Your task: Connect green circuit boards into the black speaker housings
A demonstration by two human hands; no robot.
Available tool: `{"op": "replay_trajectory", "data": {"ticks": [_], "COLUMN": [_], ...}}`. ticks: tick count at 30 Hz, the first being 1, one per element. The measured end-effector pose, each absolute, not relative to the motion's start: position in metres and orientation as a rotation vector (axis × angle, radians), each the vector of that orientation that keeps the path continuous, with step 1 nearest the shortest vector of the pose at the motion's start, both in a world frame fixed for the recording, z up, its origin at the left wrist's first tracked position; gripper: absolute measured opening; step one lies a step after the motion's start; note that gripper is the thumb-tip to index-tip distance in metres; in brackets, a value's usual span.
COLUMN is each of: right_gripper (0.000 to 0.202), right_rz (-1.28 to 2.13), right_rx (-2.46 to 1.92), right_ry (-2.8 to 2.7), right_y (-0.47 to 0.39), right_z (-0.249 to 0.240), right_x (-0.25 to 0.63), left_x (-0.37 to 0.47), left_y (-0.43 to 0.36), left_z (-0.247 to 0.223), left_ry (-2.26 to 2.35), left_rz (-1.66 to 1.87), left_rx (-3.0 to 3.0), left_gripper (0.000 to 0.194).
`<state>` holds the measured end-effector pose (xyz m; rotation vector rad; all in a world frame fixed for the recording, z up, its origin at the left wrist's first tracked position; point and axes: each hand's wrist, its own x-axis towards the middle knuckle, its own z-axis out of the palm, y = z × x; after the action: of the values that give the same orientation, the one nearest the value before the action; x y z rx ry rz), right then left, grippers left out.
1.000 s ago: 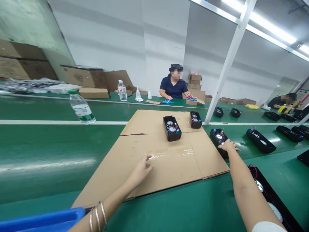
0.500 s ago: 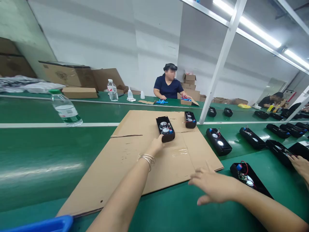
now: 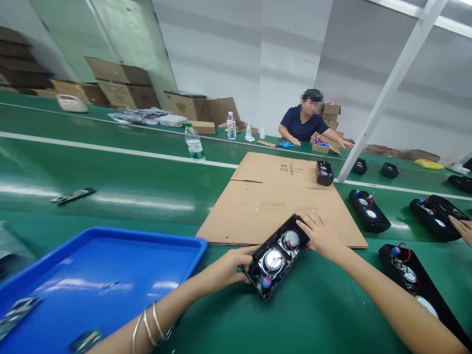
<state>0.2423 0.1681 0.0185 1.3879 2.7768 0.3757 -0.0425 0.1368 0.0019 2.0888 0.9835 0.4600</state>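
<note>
Now gripping the speaker housing [image 3: 283,252] from both sides: closed on its near left end with the left grip [image 3: 233,264], and closed over its far right end with the right grip [image 3: 320,237]. Half a second ago, seen lying on the cardboard sheet [image 3: 236,221], touched at its near end by the left grip alone, with the right grip spread and well apart from it. Since then, brought to the sheet's near edge, above the green tabletop [image 3: 328,309], and turned diagonal, open side up, showing two round speakers [image 3: 273,261] and a small blue part [image 3: 266,282]. Hard to tell whether touching the tabletop. Now exposing printed lettering [image 3: 291,168] on the sheet, and leaving only the second housing [image 3: 325,174] there, unmoved at the far right corner. Now showing far more of the blue tray [image 3: 136,260] to the left, with circuit boards [image 3: 16,317] inside, and an outstretched arm on the co-worker [image 3: 304,124] opposite.
</note>
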Motion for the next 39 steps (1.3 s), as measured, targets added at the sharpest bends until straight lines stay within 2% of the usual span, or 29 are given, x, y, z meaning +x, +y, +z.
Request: {"op": "replay_trajectory", "data": {"ticks": [4,12,19,25,33,39], "right_gripper": [0.09,0.103,0.09,0.08,0.063,0.059], "right_rz": [0.316,0.179,0.06,0.231,0.833,1.034], "right_rx": [1.326,1.551,1.931,2.131,1.738,1.611], "right_ry": [2.79,3.075,3.253,3.296,3.614,3.648], "right_y": [0.157,0.143,0.141,0.133,0.127,0.123], "right_z": [-0.006,-0.033,-0.076,-0.094,-0.071,-0.063], "right_x": [0.239,0.249,0.252,0.253,0.254,0.254], "left_x": [-0.052,-0.047,-0.047,-0.049,-0.062,-0.064], "left_y": [0.108,0.093,0.087,0.088,0.078,0.067], "left_z": [-0.002,-0.008,-0.009,-0.011,-0.026,-0.035], "left_ry": [0.784,0.914,0.942,0.969,1.105,1.139], "left_rz": [0.443,0.485,0.579,0.563,0.505,0.576], "left_rx": [2.172,2.363,2.388,2.388,2.358,2.28], "left_gripper": [0.022,0.023,0.027,0.026,0.031,0.039]}}
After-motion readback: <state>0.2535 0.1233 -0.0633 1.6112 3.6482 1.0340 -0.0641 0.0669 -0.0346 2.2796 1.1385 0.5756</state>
